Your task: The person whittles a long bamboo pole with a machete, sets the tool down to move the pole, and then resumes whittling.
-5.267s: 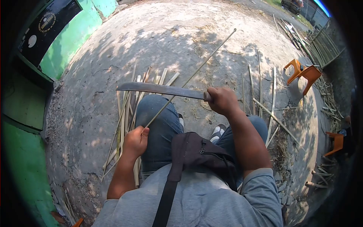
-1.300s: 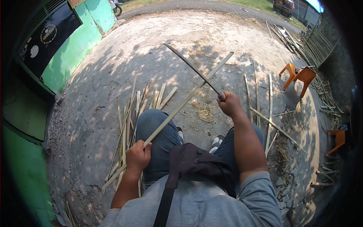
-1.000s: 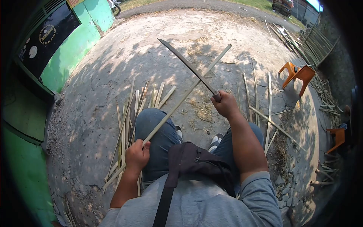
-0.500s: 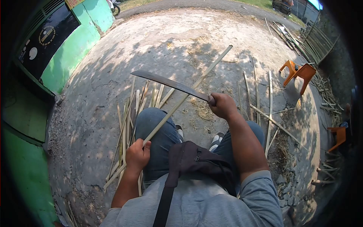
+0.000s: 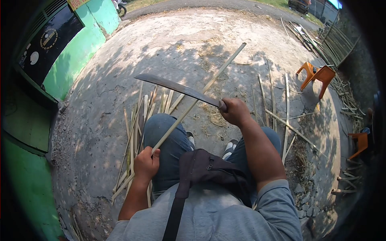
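My left hand [image 5: 146, 163] is closed round the near end of a long bamboo strip [image 5: 224, 67], beside my left knee. The strip slants away from me and up to the right, over the ground. My right hand [image 5: 236, 111] grips the handle of a machete [image 5: 173, 85], its long dark blade pointing left. Near the handle, the blade crosses over the strip, about the middle of its length. Left of my knee lies a bundle of bamboo strips [image 5: 131, 141], partly hidden by my leg and left arm.
More strips [image 5: 287, 104] lie on the concrete to the right. An orange plastic chair [image 5: 317, 76] stands beyond them, and bamboo pieces [image 5: 348, 98] are heaped along the right side. A green wall [image 5: 66, 76] borders the left. Fibrous shavings [image 5: 216, 116] lie ahead of my feet.
The machete and my right hand have shifted slightly left along the strip. The strip's far end has moved a little up and left. My left hand keeps its grip.
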`<state>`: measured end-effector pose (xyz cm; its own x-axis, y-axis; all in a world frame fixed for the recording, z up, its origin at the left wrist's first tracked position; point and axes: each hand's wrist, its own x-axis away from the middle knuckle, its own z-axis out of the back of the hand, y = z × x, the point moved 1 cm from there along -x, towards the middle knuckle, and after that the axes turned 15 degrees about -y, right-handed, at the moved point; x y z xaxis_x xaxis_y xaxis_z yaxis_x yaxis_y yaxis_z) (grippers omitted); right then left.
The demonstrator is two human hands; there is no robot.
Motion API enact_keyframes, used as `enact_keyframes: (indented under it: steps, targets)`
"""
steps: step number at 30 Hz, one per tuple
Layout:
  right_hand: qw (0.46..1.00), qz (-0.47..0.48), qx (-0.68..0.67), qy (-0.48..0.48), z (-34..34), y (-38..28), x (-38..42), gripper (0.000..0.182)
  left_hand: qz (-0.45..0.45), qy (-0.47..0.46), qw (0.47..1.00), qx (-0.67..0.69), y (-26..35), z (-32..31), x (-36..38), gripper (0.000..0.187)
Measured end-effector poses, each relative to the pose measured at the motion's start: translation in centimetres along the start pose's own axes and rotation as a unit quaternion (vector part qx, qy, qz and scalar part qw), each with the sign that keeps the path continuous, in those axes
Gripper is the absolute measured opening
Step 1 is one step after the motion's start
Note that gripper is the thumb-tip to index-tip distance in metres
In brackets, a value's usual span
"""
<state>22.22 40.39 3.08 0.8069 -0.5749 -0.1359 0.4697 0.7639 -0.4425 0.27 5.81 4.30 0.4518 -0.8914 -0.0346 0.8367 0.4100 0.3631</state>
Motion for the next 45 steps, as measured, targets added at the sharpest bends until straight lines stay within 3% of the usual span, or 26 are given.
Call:
enact_keyframes:
  steps: [7, 34, 40, 45]
  targets:
    - [0.999, 0.036, 0.032, 0.009, -0.6, -0.1, -0.2, 0.018, 0.006, -0.008, 1.000, 0.002, 0.2, 0.2, 0.0, 0.046]
    - [0.999, 0.026, 0.028, 0.008, -0.5, 0.5, -0.4, 0.020, -0.011, 0.007, 1.000, 0.004, 0.0, 0.0, 0.0, 0.046]
    - [0.992, -0.116, -0.042, -0.017, -0.4, 3.0, -0.7, 0.020, 0.025, -0.028, 0.999, -0.028, 1.1, 1.2, 0.1, 0.048]
    - [0.999, -0.040, 0.004, -0.019, -0.4, 0.1, -0.2, 0.018, 0.026, -0.036, 0.999, -0.021, 1.0, 1.1, 0.0, 0.047]
